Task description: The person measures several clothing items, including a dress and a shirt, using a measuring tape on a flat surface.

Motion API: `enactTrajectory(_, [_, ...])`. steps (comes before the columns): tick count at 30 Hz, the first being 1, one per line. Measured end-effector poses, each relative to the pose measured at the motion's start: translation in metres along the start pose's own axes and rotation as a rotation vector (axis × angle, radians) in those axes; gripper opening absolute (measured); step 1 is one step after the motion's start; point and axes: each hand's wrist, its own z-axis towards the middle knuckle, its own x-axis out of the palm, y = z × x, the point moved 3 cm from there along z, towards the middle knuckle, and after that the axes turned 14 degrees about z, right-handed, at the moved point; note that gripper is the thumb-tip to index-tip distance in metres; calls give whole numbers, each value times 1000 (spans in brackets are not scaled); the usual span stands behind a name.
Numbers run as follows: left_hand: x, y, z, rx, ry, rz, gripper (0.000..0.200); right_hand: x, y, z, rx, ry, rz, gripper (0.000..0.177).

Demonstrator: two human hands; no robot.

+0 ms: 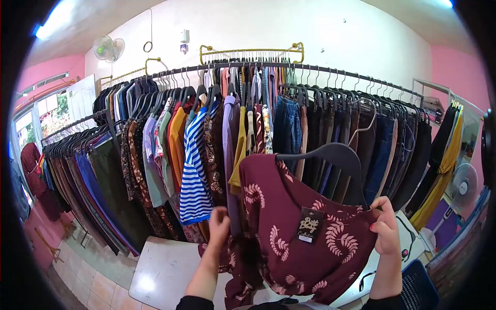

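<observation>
1. Clothes rail (330, 68): a dark bar that runs the width of the room before us and is packed with hung garments. A second, lower rail bends away on the left.
2. White table (165, 268): it stands below the rail, and its bare top catches the light.
3. Maroon blouse (289, 206): it has a pale leaf print. We hold it up and spread between our two hands, in front of the hung clothes and above the table's right part. Its lower hem droops towards the tabletop.
4. Blue-and-white striped top (195, 170): it hangs on the rail just left of the blouse.
5. Black hanger (330, 154): it sits in the blouse's neck and tilts, its hook off the rail.
6. Right hand (385, 227): the fingers are clenched on the blouse's right shoulder, at the hanger's end.
7. Left hand (219, 225): we see its back at the blouse's left edge, touching the cloth. The fingers are curled, but we cannot tell whether they pinch the fabric.
8. Black tag (310, 225): it dangles on the blouse's front, between the hands.
</observation>
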Motion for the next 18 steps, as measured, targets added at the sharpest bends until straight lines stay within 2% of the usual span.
enactTrajectory(2, [-10,-49,48,225,-95,79,24,6,5,-2,12,44,-18,34])
enactTrajectory(3, [-8,-86,64,240,-27,-89,26,12,9,-4,5,70,-26,33])
enactTrajectory(5, [7,-106,117,462,-28,40,34,23,15,-5,-38,143,-59,29])
enactTrajectory(7, [22,-136,163,417,-30,-10,36,33,25,-2,-111,231,-114,24])
enactTrajectory(8, [29,-147,182,479,-110,61,38,37,28,-2,-122,229,-135,22])
enactTrajectory(9, [36,-164,197,384,-102,49,41,41,32,-2,-134,228,-157,20])
enactTrajectory(10, [50,-160,224,397,-130,16,44,46,36,-2,-146,228,-181,18])
enactTrajectory(12, [60,-193,238,343,-94,112,44,54,40,1,-168,155,-175,16])
enactTrajectory(14, [81,-197,264,463,60,246,42,53,42,4,-182,114,-152,16])
enactTrajectory(15, [91,-201,267,443,79,327,39,53,44,6,-207,117,-157,17])
enactTrajectory(18, [117,-203,273,562,237,137,37,55,46,13,-265,126,-184,18])
